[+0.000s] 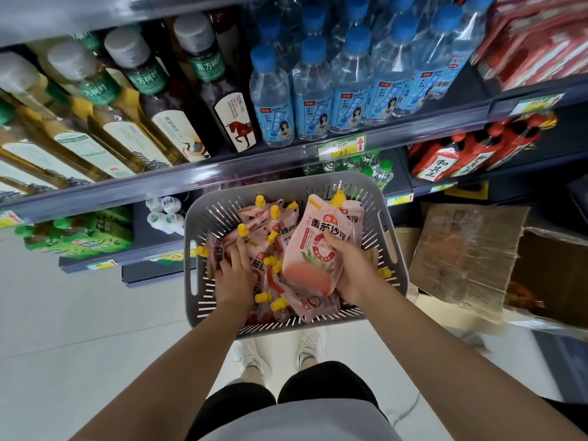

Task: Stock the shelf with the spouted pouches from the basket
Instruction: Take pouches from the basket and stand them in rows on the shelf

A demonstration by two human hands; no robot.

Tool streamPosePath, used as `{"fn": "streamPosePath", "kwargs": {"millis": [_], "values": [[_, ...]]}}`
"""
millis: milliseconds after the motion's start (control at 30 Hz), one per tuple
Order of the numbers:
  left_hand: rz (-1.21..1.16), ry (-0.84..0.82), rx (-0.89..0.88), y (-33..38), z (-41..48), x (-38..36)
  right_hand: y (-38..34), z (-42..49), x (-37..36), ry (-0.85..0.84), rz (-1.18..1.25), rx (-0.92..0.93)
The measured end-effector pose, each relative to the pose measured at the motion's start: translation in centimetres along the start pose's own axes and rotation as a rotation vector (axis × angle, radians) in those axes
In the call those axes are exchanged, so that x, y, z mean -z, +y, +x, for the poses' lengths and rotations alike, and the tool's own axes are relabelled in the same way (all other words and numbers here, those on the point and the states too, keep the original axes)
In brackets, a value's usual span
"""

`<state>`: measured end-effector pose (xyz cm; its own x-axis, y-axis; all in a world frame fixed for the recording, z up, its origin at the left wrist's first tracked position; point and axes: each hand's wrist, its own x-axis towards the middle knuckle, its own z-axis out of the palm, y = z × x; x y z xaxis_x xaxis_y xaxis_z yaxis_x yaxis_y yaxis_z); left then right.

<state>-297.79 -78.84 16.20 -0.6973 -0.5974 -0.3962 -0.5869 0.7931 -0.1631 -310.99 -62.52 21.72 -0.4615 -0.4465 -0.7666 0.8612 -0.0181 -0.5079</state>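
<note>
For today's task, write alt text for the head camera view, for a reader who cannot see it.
A person's right hand holds a pink spouted pouch above a grey basket full of similar yellow-capped pouches, while the left hand reaches in among them. Behind are store shelves of blue-capped water bottles and grey-capped bottles.

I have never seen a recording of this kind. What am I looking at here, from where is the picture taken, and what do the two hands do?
There is no machine here. A person wears a camera on the head; it looks forward and down, so you see their own arms from above. They stand before store shelves of bottles. Under the hands is a grey basket full of pink pouches with yellow spouts. The right hand holds one pouch upright over the rest. The left hand reaches among the others; whether it grips one is unclear. Cardboard lies to the right.
</note>
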Motion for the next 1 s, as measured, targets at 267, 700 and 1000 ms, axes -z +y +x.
{"fn": "streamPosePath", "kwargs": {"millis": [267, 700, 1000], "values": [[0.072, -0.066, -0.079, -0.6, -0.3, 2.4, 0.3, -1.2, 0.4, -0.092, 0.047, -0.008], [0.441, 0.271, -0.348, -3.4, 0.0, 6.2, 0.5, -0.9, -1.2, 0.237, -0.544, 0.222], [0.546, 0.211, -0.228, -3.1, 1.7, 5.4, 0.6, 0.7, -2.1, 0.348, -0.974, 0.207]]}}
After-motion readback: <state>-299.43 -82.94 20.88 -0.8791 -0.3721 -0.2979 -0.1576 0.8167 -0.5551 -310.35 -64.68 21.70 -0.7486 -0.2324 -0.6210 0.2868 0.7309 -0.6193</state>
